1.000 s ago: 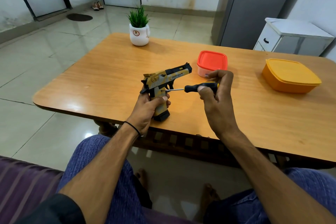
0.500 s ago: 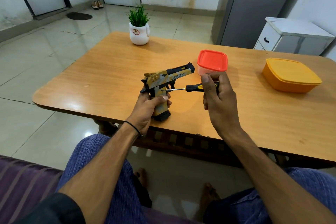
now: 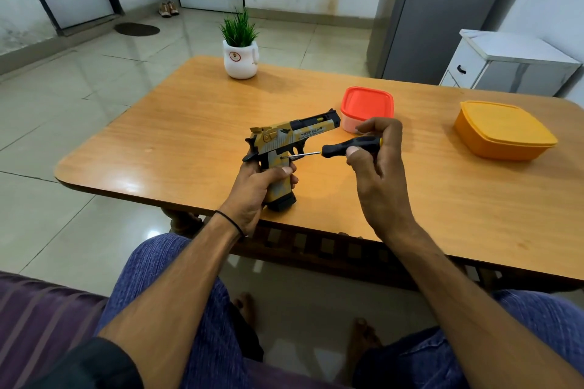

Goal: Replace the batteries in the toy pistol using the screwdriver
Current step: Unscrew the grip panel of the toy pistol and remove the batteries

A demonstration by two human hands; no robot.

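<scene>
A yellow and black toy pistol [image 3: 292, 137] stands upright with its grip base on the wooden table [image 3: 189, 136], barrel pointing right. My left hand [image 3: 256, 189] grips the pistol's handle from behind. My right hand [image 3: 377, 167] pinches the black handle of a screwdriver [image 3: 347, 146] between thumb and fingers. The thin metal shaft runs left, and its tip touches the side of the grip just below the trigger. No batteries are in sight.
A small box with a red lid [image 3: 366, 107] sits just behind the pistol's muzzle. An orange lidded box [image 3: 502, 129] is at the right. A potted plant [image 3: 240, 54] stands at the table's far edge. My knees are under the near edge.
My right hand's fingers have shifted round the screwdriver handle between frames, turning it. The tip stays at the same spot on the grip. My left hand and the pistol have held still.
</scene>
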